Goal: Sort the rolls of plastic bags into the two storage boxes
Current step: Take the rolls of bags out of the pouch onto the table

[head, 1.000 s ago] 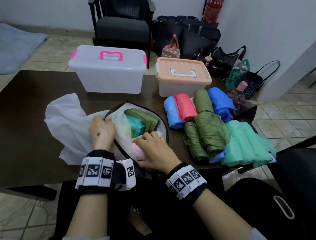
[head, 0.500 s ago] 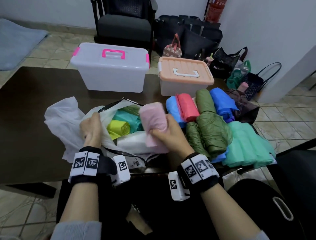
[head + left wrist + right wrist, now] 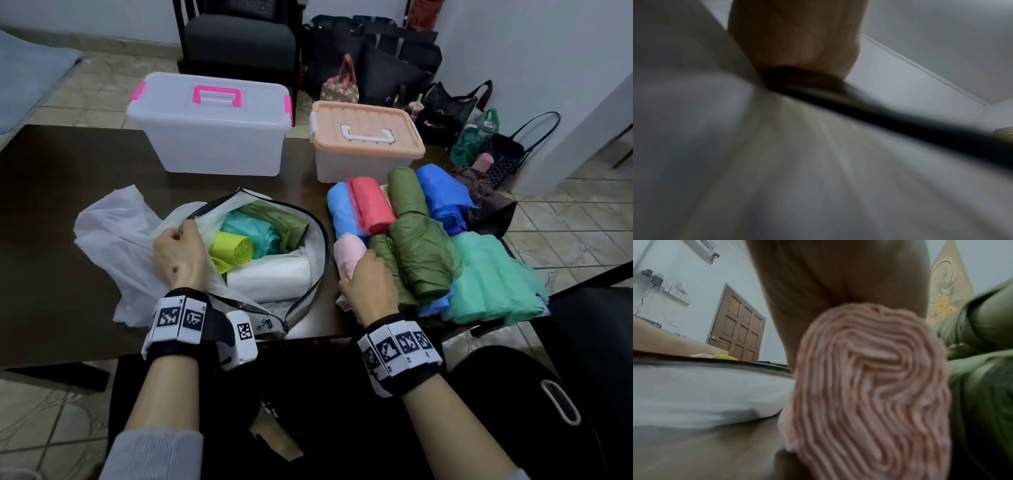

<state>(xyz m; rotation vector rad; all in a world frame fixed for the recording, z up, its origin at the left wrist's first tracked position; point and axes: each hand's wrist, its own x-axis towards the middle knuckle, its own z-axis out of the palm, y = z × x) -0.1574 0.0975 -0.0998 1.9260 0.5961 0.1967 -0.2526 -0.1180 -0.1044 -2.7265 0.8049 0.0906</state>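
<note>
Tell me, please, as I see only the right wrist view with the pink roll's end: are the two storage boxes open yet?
Observer: No. The pink-handled box and the peach-lidded box both have their lids on, at the table's far side.
Operator: Thank you. What is the left hand doing?
Observer: The left hand grips the rim of the pouch, together with white plastic.
Operator: What remains inside it?
Observer: A yellow-green roll, a teal roll, an olive roll and a white roll.
Operator: Where is my roll?
Observer: The right hand holds the pink roll on the table, beside the pile of rolls to the pouch's right.
</note>
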